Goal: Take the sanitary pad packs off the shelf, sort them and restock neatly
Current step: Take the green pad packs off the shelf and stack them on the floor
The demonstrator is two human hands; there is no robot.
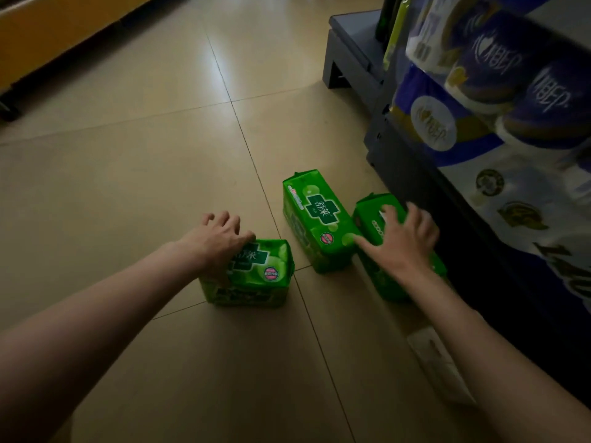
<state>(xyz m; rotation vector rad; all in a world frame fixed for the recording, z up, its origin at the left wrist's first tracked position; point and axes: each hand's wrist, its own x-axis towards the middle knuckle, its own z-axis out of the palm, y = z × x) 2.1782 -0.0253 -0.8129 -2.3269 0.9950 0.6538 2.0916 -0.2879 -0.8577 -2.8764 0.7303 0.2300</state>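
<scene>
Three green sanitary pad packs lie on the tiled floor in front of a shelf. My left hand (220,238) rests on the top left corner of the nearest pack (256,276), fingers curled over its edge. The middle pack (316,219) lies free, long side pointing away from me. My right hand (404,239) lies spread over the right pack (377,219), fingers straight, with the thumb reaching to the middle pack's near corner. The right pack is mostly hidden under that hand and is blurred.
A dark shelf unit (412,174) stands at the right, with blue and white tissue roll packs (473,91) on it. A grey step stool (351,55) sits at the back. A white paper label (438,362) lies by the shelf base. Beige floor tiles (144,174) stretch to the left.
</scene>
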